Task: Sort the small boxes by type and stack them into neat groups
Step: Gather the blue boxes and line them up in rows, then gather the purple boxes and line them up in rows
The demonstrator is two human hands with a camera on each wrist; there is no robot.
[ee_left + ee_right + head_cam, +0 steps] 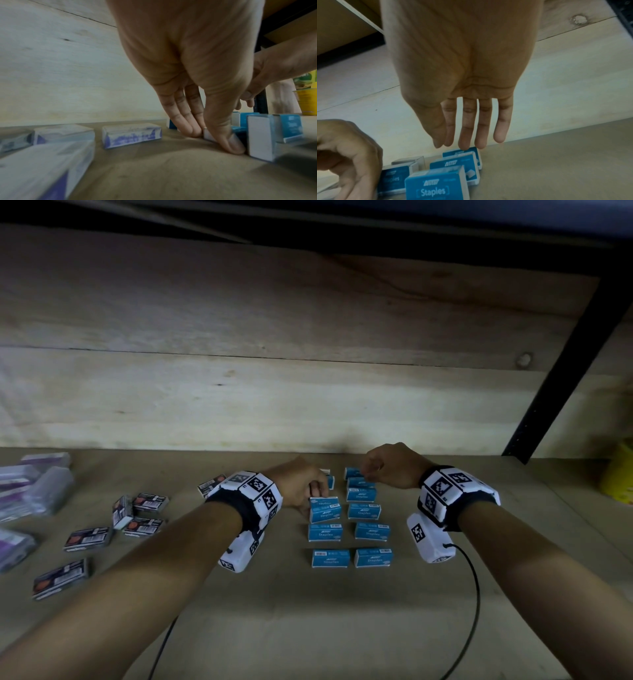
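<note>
Blue staples boxes (368, 511) stand in two columns mid-shelf. My left hand (317, 491) reaches down at the far end of the left column. In the left wrist view, my left hand (214, 140) pinches a small blue box (207, 134) between thumb and fingers on the surface. My right hand (371, 470) hovers over the far end of the right column. Its straight fingers (465, 135) hang spread just above the farthest blue box (471, 152) and hold nothing. Black-and-red boxes (150, 503) lie scattered to the left.
Purple-and-white packs (30, 484) pile at the far left edge. A yellow tub (620, 474) stands at the right beside a black shelf post (565, 364). A wooden back wall (308, 388) closes the shelf. A black cable (472, 594) trails over the front.
</note>
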